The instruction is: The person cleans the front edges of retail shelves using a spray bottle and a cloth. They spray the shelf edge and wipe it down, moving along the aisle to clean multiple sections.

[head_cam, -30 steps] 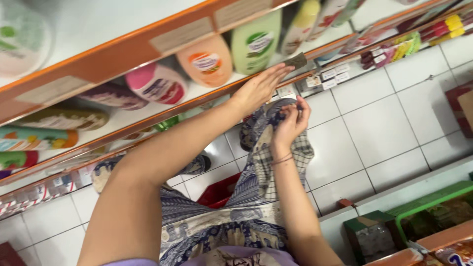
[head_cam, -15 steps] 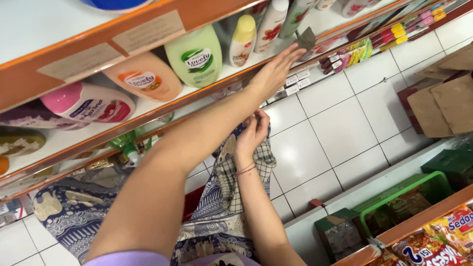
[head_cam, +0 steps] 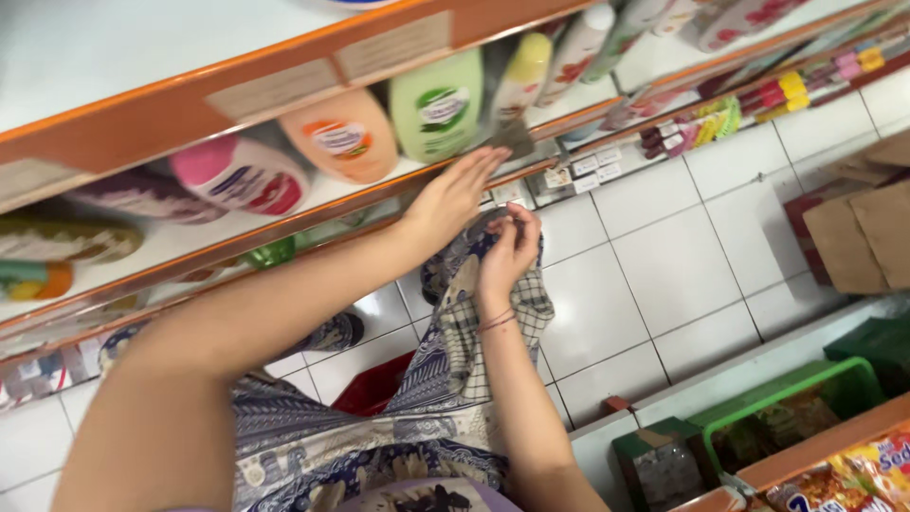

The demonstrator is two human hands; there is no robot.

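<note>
Checked cloth [head_cam: 493, 332] half hidden under right hand [head_cam: 507, 251]

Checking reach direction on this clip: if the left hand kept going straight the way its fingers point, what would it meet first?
Probably the green bottle lying on the shelf: the left hand rests at the shelf edge, fingertips aimed toward the bottle's lower end. Depth is unclear, so a yellow bottle beside it is possible.

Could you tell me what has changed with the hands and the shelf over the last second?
The left hand has settled flat on the shelf edge below the green bottle, and the view has swung. The right hand keeps pinching the checked cloth. The bottles have not moved on the shelf.
</note>
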